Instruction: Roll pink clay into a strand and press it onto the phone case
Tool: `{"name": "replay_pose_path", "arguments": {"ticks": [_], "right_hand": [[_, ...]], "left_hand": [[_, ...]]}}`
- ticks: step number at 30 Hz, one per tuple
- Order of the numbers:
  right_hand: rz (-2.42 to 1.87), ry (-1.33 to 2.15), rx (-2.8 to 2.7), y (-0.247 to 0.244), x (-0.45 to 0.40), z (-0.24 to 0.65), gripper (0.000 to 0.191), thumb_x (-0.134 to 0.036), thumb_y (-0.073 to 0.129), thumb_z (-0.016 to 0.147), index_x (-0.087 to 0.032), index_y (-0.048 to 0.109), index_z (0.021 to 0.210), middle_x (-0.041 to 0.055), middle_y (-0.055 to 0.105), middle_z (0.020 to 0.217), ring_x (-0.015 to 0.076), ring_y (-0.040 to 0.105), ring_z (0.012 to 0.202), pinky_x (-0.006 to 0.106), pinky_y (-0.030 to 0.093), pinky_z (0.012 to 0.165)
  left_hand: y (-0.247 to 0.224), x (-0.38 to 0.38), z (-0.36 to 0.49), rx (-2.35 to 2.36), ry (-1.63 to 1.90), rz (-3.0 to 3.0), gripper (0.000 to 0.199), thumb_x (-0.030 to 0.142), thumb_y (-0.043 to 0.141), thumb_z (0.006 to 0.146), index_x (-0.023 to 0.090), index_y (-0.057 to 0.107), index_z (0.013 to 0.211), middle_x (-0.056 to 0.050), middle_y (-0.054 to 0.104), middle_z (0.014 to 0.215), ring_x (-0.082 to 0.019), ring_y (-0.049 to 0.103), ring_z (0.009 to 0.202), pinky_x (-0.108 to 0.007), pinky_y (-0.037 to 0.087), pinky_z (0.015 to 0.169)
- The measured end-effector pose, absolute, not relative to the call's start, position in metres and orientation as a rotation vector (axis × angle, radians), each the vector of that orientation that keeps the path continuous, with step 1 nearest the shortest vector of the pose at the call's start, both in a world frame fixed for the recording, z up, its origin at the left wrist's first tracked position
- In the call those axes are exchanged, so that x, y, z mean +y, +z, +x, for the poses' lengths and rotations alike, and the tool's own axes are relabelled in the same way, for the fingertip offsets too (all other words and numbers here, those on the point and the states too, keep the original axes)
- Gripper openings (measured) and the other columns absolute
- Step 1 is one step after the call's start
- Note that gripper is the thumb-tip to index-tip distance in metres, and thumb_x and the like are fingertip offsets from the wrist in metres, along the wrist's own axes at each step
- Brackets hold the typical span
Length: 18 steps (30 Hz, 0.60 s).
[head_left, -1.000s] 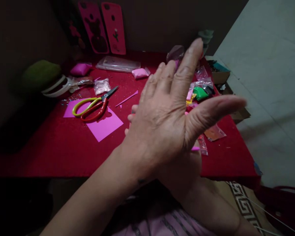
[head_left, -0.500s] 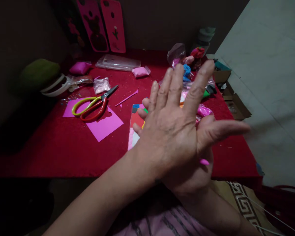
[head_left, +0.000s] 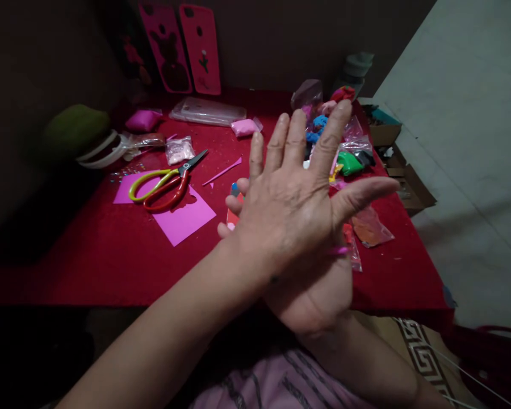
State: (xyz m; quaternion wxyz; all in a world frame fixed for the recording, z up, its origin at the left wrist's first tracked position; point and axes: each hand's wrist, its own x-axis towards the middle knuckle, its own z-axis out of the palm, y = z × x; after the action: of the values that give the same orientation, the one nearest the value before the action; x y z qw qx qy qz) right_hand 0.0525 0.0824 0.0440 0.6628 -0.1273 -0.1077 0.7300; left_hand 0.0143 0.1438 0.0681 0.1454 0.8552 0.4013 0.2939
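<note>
Head view: looking down over both hands above a red bench (head_left: 89, 267).
Bench: pink paper (head_left: 183, 218) lies at about 9 o'clock of the hands, with scissors (head_left: 164, 184) on it.
Left hand (head_left: 289, 210): flat and open, fingers spread, laid palm-down over the right; since half a second ago it has slid back toward 11 o'clock.
Right hand (head_left: 319, 295): open beneath, palm up.
Pink clay roll (head_left: 339, 250): pressed between the palms, its tip showing at 3 o'clock; earlier it showed lower.
</note>
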Motion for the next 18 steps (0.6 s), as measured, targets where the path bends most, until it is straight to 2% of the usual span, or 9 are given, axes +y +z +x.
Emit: {"name": "replay_pose_path", "arguments": {"ticks": [4, 7, 11, 14, 16, 18], "right_hand": [[-0.228, 1.773, -0.171, 0.044, 0.084, 0.050, 0.049, -0.050, 0.026, 0.090, -0.030, 0.064, 0.113, -0.0004, 0.067, 0.117, 0.0201, 0.058, 0.120, 0.052, 0.038, 0.106], [-0.227, 1.820, -0.140, 0.044, 0.085, 0.050, 0.049, -0.043, 0.022, 0.090, -0.028, 0.066, 0.108, -0.0018, 0.072, 0.102, 0.0164, 0.062, 0.113, 0.045, 0.038, 0.107], [-0.126, 1.813, -0.104, 0.041, 0.086, 0.051, 0.054, -0.051, 0.019, 0.093, -0.028, 0.068, 0.098, -0.0050, 0.072, 0.087, 0.0153, 0.067, 0.100, 0.039, 0.038, 0.108], [-0.057, 1.741, -0.211, 0.038, 0.085, 0.049, 0.063, -0.054, 0.013, 0.096, -0.026, 0.069, 0.103, -0.0021, 0.072, 0.095, 0.0140, 0.064, 0.108, 0.034, 0.035, 0.110], [-0.098, 1.705, -0.283, 0.038, 0.085, 0.047, 0.067, -0.058, 0.010, 0.095, -0.027, 0.068, 0.110, 0.0008, 0.070, 0.107, 0.0177, 0.062, 0.113, 0.041, 0.034, 0.110], [-0.189, 1.679, -0.296, 0.041, 0.086, 0.044, 0.067, -0.061, 0.010, 0.094, -0.031, 0.065, 0.117, 0.0022, 0.068, 0.113, 0.0237, 0.063, 0.111, 0.054, 0.032, 0.108]], "left_hand": [[0.074, 0.156, 0.005, 1.152, 0.853, 2.424, 0.092, 0.082, 0.015, 0.080, 0.025, 0.021, 0.152, -0.009, 0.029, 0.157, -0.033, 0.016, 0.147, -0.054, 0.003, 0.119], [0.086, 0.155, -0.006, 1.183, 0.811, 2.388, 0.081, 0.072, 0.020, 0.088, 0.024, 0.016, 0.153, -0.007, 0.026, 0.158, -0.030, 0.017, 0.147, -0.051, 0.003, 0.119], [0.101, 0.151, -0.014, 1.179, 0.838, 2.407, 0.074, 0.064, 0.020, 0.092, 0.024, 0.011, 0.154, -0.004, 0.029, 0.156, -0.027, 0.016, 0.147, -0.047, 0.002, 0.119], [0.098, 0.143, -0.008, 1.213, 0.833, 2.432, 0.077, 0.067, 0.023, 0.091, 0.024, 0.012, 0.154, -0.005, 0.026, 0.158, -0.027, 0.017, 0.147, -0.048, 0.007, 0.119], [0.089, 0.135, 0.000, 1.266, 0.838, 2.489, 0.078, 0.068, 0.024, 0.091, 0.022, 0.015, 0.153, -0.009, 0.026, 0.158, -0.027, 0.019, 0.147, -0.048, 0.008, 0.119], [0.079, 0.127, 0.007, 1.312, 0.861, 2.548, 0.077, 0.068, 0.020, 0.090, 0.022, 0.021, 0.152, -0.010, 0.030, 0.157, -0.028, 0.022, 0.146, -0.049, 0.009, 0.119]]}}
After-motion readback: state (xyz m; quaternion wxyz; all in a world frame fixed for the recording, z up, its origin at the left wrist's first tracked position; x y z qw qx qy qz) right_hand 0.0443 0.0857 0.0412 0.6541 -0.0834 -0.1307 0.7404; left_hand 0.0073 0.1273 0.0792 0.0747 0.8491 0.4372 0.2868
